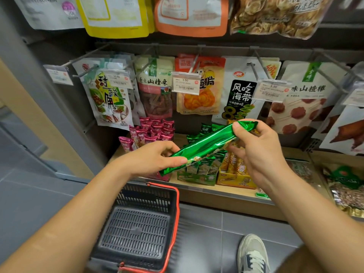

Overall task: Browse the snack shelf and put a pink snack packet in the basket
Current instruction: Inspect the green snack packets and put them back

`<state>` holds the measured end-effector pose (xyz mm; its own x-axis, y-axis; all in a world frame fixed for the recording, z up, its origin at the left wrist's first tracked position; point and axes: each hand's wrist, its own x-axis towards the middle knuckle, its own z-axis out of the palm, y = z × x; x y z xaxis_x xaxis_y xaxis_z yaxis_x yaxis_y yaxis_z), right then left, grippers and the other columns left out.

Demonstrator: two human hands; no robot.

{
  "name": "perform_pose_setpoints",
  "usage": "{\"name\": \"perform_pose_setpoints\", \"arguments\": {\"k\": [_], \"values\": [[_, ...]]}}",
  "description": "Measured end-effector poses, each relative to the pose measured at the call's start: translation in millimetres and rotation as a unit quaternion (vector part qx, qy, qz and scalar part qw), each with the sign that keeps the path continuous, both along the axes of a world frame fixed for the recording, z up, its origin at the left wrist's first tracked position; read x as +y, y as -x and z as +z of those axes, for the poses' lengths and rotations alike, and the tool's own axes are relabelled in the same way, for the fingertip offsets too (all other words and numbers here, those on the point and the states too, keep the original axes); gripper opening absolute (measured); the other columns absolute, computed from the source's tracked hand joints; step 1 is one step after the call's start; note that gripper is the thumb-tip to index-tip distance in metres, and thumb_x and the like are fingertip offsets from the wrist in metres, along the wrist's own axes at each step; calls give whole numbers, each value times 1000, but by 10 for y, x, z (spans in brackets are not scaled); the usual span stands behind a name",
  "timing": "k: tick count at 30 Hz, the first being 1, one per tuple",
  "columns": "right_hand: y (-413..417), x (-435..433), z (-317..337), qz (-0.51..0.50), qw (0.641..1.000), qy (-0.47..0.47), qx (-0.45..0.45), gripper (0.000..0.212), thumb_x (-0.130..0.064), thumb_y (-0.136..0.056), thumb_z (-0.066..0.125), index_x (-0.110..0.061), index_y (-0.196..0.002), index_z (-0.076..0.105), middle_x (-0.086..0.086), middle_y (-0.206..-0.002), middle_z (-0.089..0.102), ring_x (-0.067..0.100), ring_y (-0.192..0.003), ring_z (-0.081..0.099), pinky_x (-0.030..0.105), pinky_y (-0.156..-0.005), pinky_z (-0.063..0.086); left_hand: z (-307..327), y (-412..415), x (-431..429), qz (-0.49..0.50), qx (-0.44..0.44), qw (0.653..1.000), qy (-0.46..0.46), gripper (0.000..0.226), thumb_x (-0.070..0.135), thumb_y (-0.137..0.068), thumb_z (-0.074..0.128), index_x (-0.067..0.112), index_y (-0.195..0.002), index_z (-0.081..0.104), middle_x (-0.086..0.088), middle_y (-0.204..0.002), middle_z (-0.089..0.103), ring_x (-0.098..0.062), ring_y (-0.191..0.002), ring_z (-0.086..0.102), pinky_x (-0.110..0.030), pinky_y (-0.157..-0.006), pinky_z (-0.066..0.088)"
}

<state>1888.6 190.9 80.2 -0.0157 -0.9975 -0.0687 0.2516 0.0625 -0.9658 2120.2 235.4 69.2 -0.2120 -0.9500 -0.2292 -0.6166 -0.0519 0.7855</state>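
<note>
Left hand (155,156) and right hand (256,152) are pinching a long green foil packet (208,143) by its ends (wrong colour lol); small pink foil packets (151,131) are sitting just beyond the left hand.

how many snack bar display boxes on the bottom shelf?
3: pink box at left, green box in the middle, yellow box at right. More may be hidden.

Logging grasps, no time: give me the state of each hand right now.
Left hand: holding the lower end of the green snack packet.
Right hand: holding the same packet's upper end.
</note>
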Motion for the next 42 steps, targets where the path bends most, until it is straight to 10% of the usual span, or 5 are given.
{"name": "perform_pose_setpoints", "arguments": {"k": [16,19,28,35,42], "values": [[85,-97,-69,5,998,-68,11,18,-17,-95,60,-10,-112,59,17,-117,64,30,-104,66,42,-80,60,219,-356,78,35,226,974,-6,51,8,-73,71,26,-121,63,-17,-108,70,-29,-100,65,-39,-95,47],[115,-121,-78,33,981,-53,181,23,-21,-95,61,-22,-118,56,9,-124,58,21,-95,63,44,-84,57,244,-386,79,49,220,974,15,45,11,-72,73,26,-113,67,-21,-107,69,-28,-98,66,-38,-92,50],[-1,115,-94,187,654,315,662,78,-79,-78,18,-36,-139,41,-10,-117,62,16,-109,58,39,-89,43,254,-299,78,58,174,981,68,17,17,-90,65,23,-103,73,-10,-104,72,-20,-93,67,-30,-79,55],[-20,99,-145,253,762,232,549,81,-77,-79,15,-26,-129,52,-9,-90,65,9,-74,57,30,-58,38,204,-164,37,195,284,930,130,19,39,-78,66,26,-87,78,0,-77,73,-11,-62,65,-17,-49,51],[-37,134,-74,328,876,89,343,45,-56,-95,37,-21,-92,65,5,-77,59,11,-53,61,38,-51,52,226,-223,50,125,273,950,91,31,26,-76,79,27,-106,72,3,-101,73,-12,-81,66,-21,-63,54]]}}
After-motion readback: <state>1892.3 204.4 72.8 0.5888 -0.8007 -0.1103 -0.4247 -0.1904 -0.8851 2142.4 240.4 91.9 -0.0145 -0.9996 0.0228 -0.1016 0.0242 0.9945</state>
